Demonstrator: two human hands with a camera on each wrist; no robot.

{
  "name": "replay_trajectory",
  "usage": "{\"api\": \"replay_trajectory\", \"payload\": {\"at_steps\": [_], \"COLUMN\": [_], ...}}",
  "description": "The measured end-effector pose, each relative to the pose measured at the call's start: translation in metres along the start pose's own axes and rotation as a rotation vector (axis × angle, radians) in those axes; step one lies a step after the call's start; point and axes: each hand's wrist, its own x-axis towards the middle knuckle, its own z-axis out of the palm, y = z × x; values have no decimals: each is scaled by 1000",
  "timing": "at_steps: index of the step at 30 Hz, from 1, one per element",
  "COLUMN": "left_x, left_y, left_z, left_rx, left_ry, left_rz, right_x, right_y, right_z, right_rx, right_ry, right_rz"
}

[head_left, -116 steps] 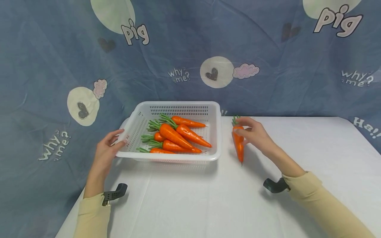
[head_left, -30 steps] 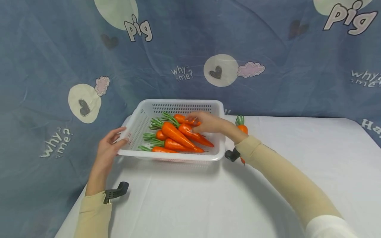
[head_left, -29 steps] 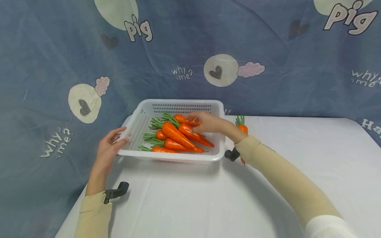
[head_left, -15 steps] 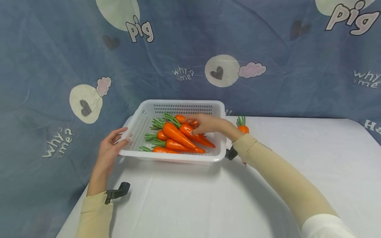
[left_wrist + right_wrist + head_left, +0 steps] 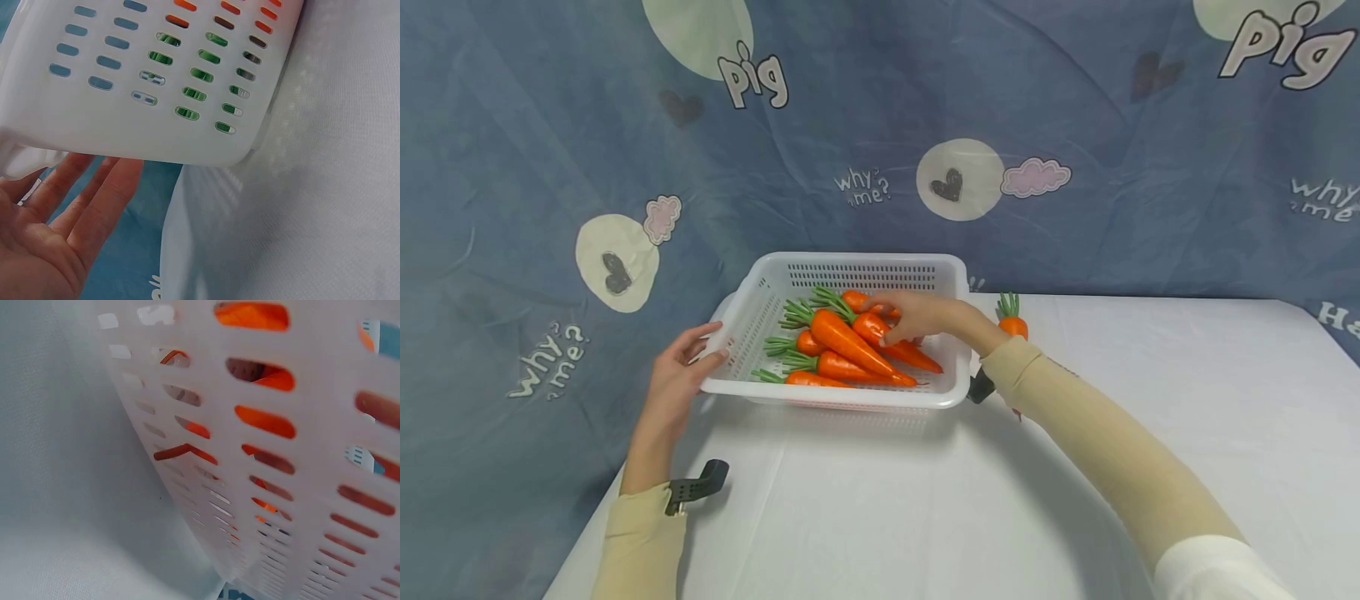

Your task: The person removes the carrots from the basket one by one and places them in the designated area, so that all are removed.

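A white slotted plastic basket point(image 5: 820, 395) holds several orange carrots with green tops. My left hand point(image 5: 676, 371) grips its left rim, thumb over the edge and fingers under the outside; the left wrist view shows these fingers point(image 5: 103, 203) below the rim. My right hand point(image 5: 917, 315) reaches over the right rim and pinches a carrot point(image 5: 917, 357) at its thick end, thumb on the near side and fingers on the far side. Another carrot point(image 5: 831, 329) lies just left of it. The right wrist view shows mainly the basket's side wall point(image 5: 325, 425), which mostly hides the hand.
One more carrot point(image 5: 1012, 325) lies on the white table point(image 5: 865, 517) right of the basket, partly hidden by my right sleeve point(image 5: 1097, 442). A blue printed cloth point(image 5: 820, 108) hangs behind the table. A thin root tip point(image 5: 172, 452) pokes through a basket slot.
My right hand has let go of the carrot on the table and moved left into the basket. Lately its thumb has closed onto a carrot there. The left hand stays on the rim.
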Motion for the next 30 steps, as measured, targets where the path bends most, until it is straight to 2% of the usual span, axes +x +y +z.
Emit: {"api": "replay_trajectory", "payload": {"at_steps": [10, 12, 15, 16, 19, 21, 24, 27, 30], "left_x": [0, 4, 14, 18, 32, 36, 30, 15, 3], "left_y": [-5, -9, -24, -30, -51, -58, -49, -27, -8], "left_z": [2, -1, -3, -4, -6, -6, -5, -3, -1], "left_rx": [-50, -42, -67, -51, -49, -33, -24, -54, -34], "left_ry": [25, 4, 17, 5, 29, 42, 25, 24, 26], "left_rz": [7, 23, 21, 23, 26, 28, 31, 18, 5], "right_x": [-1, -1, -2, -2, -3, -4, -4, -4, -5], "right_y": [0, 0, 0, 0, 0, -1, 0, 1, 1], "right_z": [2, 2, 2, 2, 1, 0, -1, -1, -1], "right_rx": [-17, -17, -6, -1, 2, 11, 56, 139, 184], "right_ry": [-2, 6, 23, 31, 61, 88, 128, 161, 199], "right_rz": [6, -4, -23, -29, -65, -103, -137, -139, -136]}}
